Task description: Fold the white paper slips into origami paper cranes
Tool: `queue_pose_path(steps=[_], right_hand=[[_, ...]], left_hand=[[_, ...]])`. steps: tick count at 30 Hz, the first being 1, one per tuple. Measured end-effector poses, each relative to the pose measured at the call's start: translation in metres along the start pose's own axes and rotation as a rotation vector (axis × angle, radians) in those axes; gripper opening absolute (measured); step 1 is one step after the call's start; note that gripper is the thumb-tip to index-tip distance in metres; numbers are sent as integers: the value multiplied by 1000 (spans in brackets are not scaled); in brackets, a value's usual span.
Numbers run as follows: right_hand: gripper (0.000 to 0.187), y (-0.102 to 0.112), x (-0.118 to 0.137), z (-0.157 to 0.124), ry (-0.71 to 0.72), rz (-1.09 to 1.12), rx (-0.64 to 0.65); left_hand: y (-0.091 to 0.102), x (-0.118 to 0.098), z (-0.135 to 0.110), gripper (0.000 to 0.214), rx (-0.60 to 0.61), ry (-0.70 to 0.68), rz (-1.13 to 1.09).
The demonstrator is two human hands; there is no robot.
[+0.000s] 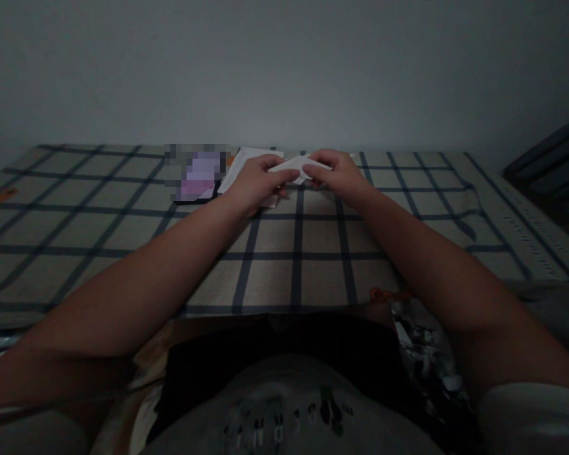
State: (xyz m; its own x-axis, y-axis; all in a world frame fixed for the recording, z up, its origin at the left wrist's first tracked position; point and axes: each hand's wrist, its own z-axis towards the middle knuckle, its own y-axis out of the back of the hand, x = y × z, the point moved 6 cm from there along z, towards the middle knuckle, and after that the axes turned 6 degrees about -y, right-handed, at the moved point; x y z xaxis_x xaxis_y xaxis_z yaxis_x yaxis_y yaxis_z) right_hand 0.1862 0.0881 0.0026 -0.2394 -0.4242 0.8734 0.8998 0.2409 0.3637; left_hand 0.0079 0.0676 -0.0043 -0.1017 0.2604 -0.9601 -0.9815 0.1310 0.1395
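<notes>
Both my hands meet over the far middle of a checked cloth (275, 265). My left hand (255, 183) is closed in a pinch on the left end of a small folded white paper (294, 167). My right hand (337, 170) pinches the same paper at its right end, fingers curled over it. The paper is held just above the cloth, roughly level. Part of it is hidden by my fingers.
A white sheet (246, 165) lies flat behind my left hand. Left of it rests a dark phone with a lit purple screen (196, 180). A plain wall rises behind the cloth. A dark object (550, 164) stands at the right edge.
</notes>
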Motion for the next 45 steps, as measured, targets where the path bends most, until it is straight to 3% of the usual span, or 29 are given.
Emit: queue_pose_path(steps=[5, 15, 24, 40, 45], right_hand=[[22, -5, 1, -2, -58, -3, 36], [35, -9, 16, -5, 38, -194, 82], [29, -11, 10, -6, -33, -131, 127], [40, -17, 22, -11, -15, -208, 222], [40, -15, 19, -9, -9, -168, 162]], left_hand=[[6, -3, 3, 27, -85, -87, -67], [2, -5, -2, 35, -53, -97, -3], [4, -14, -2, 38, -77, -94, 13], [6, -12, -2, 48, -99, -126, 65], [4, -11, -4, 44, -78, -84, 30]])
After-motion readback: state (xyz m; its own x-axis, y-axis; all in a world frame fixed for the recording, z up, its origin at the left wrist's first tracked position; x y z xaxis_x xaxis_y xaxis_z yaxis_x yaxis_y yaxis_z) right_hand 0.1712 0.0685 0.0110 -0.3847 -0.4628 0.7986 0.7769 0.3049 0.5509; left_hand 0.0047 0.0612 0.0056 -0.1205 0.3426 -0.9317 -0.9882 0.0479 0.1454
